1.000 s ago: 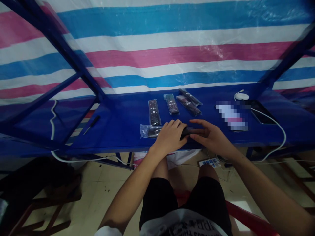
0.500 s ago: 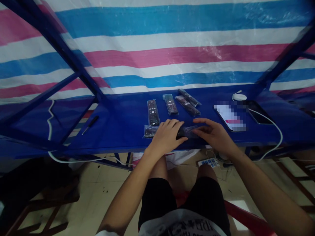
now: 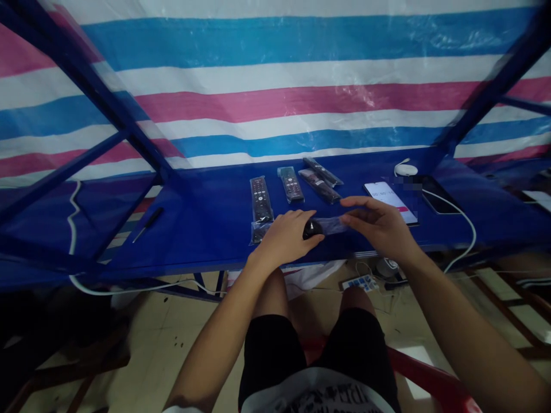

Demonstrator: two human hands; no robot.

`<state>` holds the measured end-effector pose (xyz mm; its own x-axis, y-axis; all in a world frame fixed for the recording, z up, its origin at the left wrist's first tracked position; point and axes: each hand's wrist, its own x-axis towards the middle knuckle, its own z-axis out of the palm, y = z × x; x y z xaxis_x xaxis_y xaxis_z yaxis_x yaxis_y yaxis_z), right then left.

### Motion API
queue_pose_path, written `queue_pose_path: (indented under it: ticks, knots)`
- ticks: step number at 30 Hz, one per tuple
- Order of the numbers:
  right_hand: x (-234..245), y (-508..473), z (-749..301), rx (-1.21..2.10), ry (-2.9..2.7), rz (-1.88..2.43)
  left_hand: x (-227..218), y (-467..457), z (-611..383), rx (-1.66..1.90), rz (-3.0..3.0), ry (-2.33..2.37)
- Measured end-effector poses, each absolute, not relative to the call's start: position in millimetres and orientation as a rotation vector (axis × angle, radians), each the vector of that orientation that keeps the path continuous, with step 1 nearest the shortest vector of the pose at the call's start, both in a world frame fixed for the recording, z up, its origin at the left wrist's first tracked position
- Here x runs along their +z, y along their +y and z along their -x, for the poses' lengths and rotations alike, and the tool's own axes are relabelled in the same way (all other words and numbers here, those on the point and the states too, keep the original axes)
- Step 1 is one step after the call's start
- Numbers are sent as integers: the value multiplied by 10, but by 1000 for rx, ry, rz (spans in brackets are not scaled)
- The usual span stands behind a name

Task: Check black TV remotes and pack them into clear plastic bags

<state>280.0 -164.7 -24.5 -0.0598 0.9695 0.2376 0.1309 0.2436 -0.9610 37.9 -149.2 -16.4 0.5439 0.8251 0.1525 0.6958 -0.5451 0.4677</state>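
Note:
My left hand is closed over a black remote control lying crosswise near the table's front edge, and covers its middle. A clear plastic bag stretches out from the remote's right end. Its far end is pinched between the thumb and fingers of my right hand. To the left of my left hand, a wrapped end pokes out. Just behind lies a bagged remote with buttons up, and a second bagged remote is to its right. Two more wrapped dark pieces rest side by side further right.
A lit phone lies right of the remotes, beside a dark phone and a white round device. A white cable loops over the table's right side. A screwdriver lies at left. Blue frame bars flank the table.
My right hand has drawn the bag's end taut, and the remote's rounded black right end now shows beside my left thumb. The whole view has shifted slightly.

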Motion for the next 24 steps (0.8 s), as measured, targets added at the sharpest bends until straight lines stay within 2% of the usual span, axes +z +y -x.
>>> queue_pose_path:
  ticks: [11, 19, 24]
  knots:
    - [384, -1593, -2774, 630, -1487, 819, 521, -1417, -404, 684, -1763, 823]
    - [428, -1549, -2688, 615, -1528, 854, 340, -1705, -595, 924, -1335, 781]
    - [337, -1588, -2585, 644, -1533, 1005, 153, -1790, -760, 1207, -1140, 844]
